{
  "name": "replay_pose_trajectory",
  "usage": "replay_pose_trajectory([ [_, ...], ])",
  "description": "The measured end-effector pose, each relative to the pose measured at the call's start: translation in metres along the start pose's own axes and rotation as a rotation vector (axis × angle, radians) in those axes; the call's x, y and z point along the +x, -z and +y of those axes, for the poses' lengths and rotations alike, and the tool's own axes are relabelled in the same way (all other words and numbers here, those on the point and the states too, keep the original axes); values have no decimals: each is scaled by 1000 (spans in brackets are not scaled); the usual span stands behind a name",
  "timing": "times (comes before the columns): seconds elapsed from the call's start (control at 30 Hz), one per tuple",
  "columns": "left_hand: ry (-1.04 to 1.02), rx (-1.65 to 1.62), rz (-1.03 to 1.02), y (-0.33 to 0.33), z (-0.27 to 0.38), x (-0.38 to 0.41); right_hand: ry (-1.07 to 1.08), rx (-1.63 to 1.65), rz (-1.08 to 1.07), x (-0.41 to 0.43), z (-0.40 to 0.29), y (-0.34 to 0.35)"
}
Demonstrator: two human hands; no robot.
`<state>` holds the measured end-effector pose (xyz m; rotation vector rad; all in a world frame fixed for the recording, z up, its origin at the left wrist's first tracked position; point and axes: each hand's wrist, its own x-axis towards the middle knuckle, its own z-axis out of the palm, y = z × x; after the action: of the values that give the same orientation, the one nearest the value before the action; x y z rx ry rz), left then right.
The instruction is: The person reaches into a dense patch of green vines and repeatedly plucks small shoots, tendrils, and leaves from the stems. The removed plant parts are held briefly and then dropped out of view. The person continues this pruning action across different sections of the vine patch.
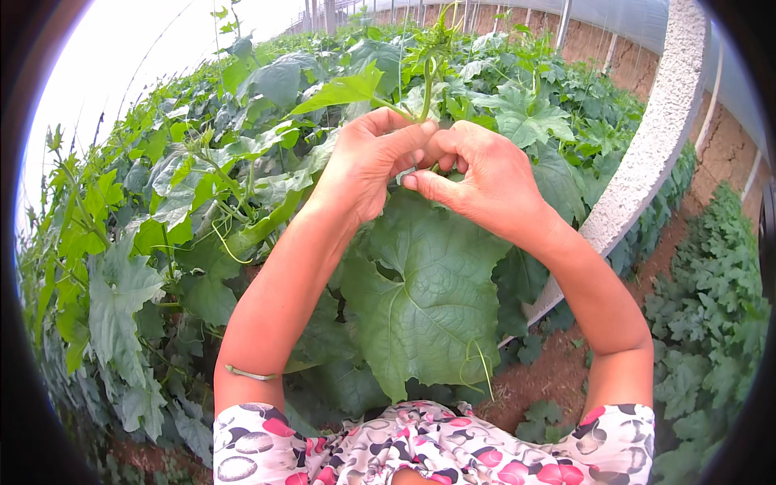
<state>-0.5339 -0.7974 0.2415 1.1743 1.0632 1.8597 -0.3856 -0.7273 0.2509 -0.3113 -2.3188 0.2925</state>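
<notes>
My left hand [370, 157] is closed around the green stem of a climbing vine [428, 91], just below its budding tip. My right hand [479, 170] touches it from the right, thumb and curled fingers pinched at the same stem. A thin string [400, 54] runs upward beside the stem. Between the hands the exact grip is partly hidden by the fingers. One bright leaf [342, 91] sticks out to the left above my left hand. Under both hands hangs a large broad leaf [424, 291] with a small hole. A short cut piece of stem or tendril [250, 373] lies on my left forearm.
Dense vines [182, 182] fill the left and far side. A rough pale concrete post [648, 139] slants close by my right arm. Bare soil [555, 364] shows at lower right, with another row of leafy plants [703, 327] beyond it. Behind stands an earthen wall [730, 127].
</notes>
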Motion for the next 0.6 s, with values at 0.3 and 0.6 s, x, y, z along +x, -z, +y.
replay_pose_trajectory([
  [0.3, -13, 100, 143, 14, 7, -3, -90, 334, 24, 27, 10, 5],
  [0.6, -102, 36, 63, 22, 6, -11, -122, 871, -13, 73, 9, -1],
])
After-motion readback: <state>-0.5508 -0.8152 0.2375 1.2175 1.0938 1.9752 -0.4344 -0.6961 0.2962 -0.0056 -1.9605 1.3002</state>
